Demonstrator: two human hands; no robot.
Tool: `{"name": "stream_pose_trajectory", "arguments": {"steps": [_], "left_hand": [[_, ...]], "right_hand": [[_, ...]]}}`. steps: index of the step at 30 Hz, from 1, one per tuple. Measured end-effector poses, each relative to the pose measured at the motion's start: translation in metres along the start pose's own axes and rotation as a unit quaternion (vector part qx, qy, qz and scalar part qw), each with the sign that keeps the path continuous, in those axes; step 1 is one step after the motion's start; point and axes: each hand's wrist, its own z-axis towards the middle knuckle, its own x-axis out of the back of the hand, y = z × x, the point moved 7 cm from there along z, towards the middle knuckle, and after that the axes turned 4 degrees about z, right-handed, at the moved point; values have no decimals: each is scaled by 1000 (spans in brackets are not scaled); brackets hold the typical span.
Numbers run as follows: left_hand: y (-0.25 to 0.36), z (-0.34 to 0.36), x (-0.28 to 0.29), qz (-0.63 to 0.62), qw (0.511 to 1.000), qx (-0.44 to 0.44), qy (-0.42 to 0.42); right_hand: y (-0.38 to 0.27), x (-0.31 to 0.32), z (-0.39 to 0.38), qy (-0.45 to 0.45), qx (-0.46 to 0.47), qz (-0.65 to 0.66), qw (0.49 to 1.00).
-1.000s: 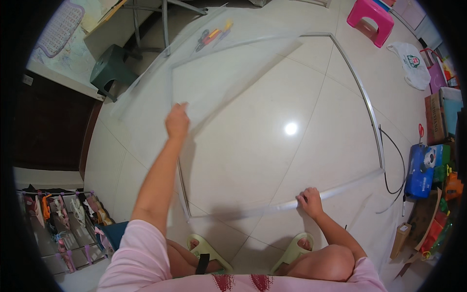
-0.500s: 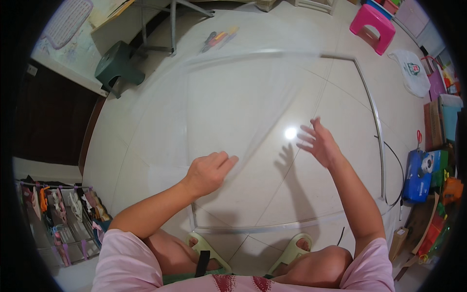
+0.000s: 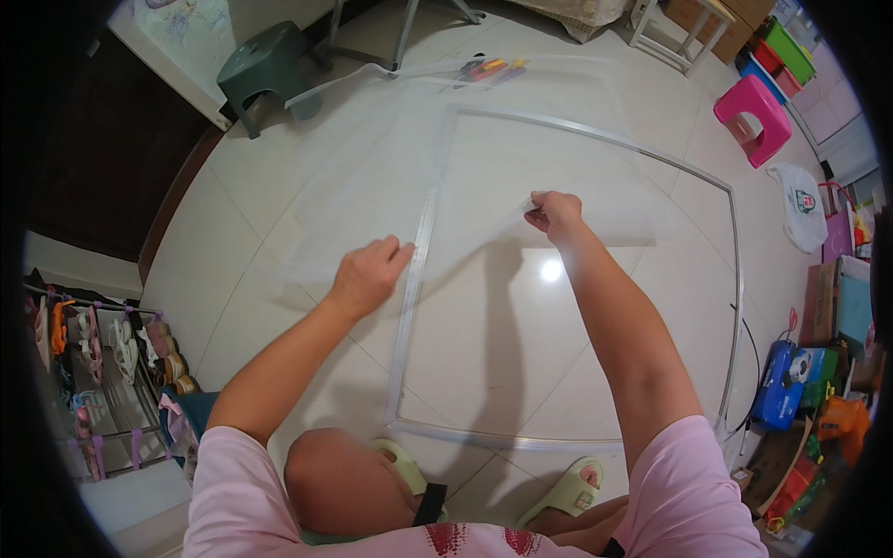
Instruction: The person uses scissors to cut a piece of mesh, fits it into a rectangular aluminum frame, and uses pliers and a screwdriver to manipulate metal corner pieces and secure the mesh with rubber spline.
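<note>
A thin, see-through whitish mesh sheet (image 3: 367, 200) spreads over the floor ahead of me and across the far part of a silvery rectangular frame (image 3: 512, 439). My left hand (image 3: 367, 277) is closed on the sheet's near edge, just left of the frame's left bar. Farther out, above the inside of the frame, my right hand (image 3: 556, 216) pinches the same edge, which slants up between the two hands. The frame lies flat, its near bar just beyond my feet. Under the sheet's far edge, several tools with coloured handles (image 3: 484, 70) show hazily.
A green stool (image 3: 270, 65) stands far left, a pink stool (image 3: 755, 116) far right. A shoe rack (image 3: 121, 372) is at my left. Boxes and a blue package (image 3: 779, 386) line the right side, with a black cable (image 3: 755, 349) beside the frame.
My right hand, spread and holding nothing before, now pinches the sheet's edge. My left hand has shifted left, keeping its hold. The sheet has moved, and the view has turned somewhat.
</note>
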Motion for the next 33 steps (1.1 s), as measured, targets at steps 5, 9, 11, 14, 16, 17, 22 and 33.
{"name": "stream_pose_trajectory", "arguments": {"steps": [5, 9, 11, 14, 16, 17, 22, 33], "left_hand": [[10, -23, -1, -38, 998, 0, 46], [29, -24, -21, -98, 994, -7, 54], [52, -18, -34, -113, 992, -51, 28], [91, -10, -43, -193, 973, -124, 21], [131, -16, -55, -232, 953, -194, -9], [149, -29, -62, -259, 930, -257, -42], [137, -52, -96, -302, 904, -220, -206], [-37, -4, -73, -194, 961, 181, -73]], "right_hand": [[-108, 6, -55, 19, 363, -164, 917], [-135, 134, -127, 120, 392, -73, 909], [-107, 247, -142, 246, 354, -14, 902], [-29, 383, -180, 431, 304, -117, 841], [46, 450, -201, 427, 260, -104, 860], [92, 463, -209, 437, 214, -39, 873], [178, 422, -195, 314, 79, 233, 917], [-144, 192, -6, 133, 296, -63, 944]]}}
